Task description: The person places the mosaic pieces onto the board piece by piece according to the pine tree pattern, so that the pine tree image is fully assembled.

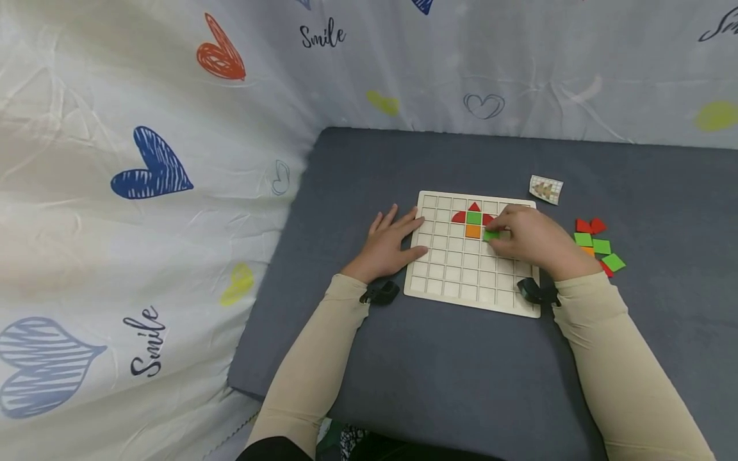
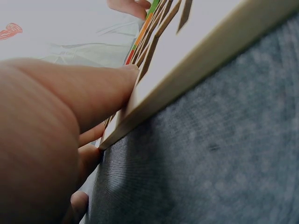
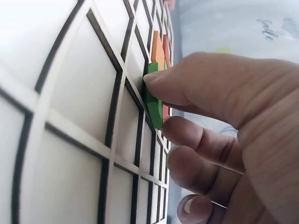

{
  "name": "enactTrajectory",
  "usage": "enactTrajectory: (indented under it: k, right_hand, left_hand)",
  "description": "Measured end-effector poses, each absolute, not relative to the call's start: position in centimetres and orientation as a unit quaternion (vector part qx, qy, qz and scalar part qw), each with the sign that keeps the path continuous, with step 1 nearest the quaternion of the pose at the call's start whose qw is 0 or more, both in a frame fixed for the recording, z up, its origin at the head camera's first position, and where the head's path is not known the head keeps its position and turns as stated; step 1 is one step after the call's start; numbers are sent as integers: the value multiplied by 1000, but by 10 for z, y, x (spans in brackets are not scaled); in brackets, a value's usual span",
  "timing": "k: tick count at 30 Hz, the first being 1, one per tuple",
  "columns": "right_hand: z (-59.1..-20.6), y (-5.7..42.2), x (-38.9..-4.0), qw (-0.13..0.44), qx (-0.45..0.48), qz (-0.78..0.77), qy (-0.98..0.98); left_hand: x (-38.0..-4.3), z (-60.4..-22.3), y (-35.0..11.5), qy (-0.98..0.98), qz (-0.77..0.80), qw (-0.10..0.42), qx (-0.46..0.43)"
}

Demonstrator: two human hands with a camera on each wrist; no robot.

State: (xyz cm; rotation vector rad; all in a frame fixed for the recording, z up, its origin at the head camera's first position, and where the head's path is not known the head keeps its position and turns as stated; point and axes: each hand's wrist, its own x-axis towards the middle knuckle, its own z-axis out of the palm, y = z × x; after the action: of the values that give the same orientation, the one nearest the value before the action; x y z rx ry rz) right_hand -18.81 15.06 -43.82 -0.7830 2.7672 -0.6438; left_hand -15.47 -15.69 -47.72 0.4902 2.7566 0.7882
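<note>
A pale wooden grid board (image 1: 438, 269) lies on the grey table. My left hand (image 1: 385, 246) rests at its left edge, fingers spread and thumb (image 2: 110, 88) on the rim. Over the board's right half, my right hand (image 1: 533, 240) pinches a green square tile (image 3: 153, 95) between thumb and index finger, low at a grid cell. Left of it sits an orange square tile (image 1: 473, 231), with another green square (image 1: 474, 218) above and a red triangle (image 1: 475, 207) on top. Red pieces with a curved edge (image 1: 459, 217) flank the upper green square, the right one partly hidden by my fingers.
Loose red, green and orange tiles (image 1: 601, 246) lie right of the board, partly behind my right wrist. A small printed card (image 1: 545, 189) lies beyond the board's far right corner. A white printed curtain (image 1: 346, 83) hangs behind and left of the table.
</note>
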Motion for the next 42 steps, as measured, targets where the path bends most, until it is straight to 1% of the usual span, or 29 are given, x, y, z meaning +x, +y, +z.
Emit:
enactTrajectory:
  k: [4, 19, 35, 42]
  right_hand:
    - [-440, 151, -188, 85, -275, -221, 932]
    - [-442, 151, -185, 94, -262, -212, 937]
    - [-441, 153, -178, 74, -260, -230, 935]
    - [-439, 155, -174, 83, -245, -223, 940]
  left_hand:
    - [-155, -476, -157, 942, 268, 119, 166]
    - [-153, -477, -156, 940, 274, 117, 169]
    - [-153, -475, -156, 941, 269, 117, 168]
    - [-154, -476, -156, 941, 272, 115, 168]
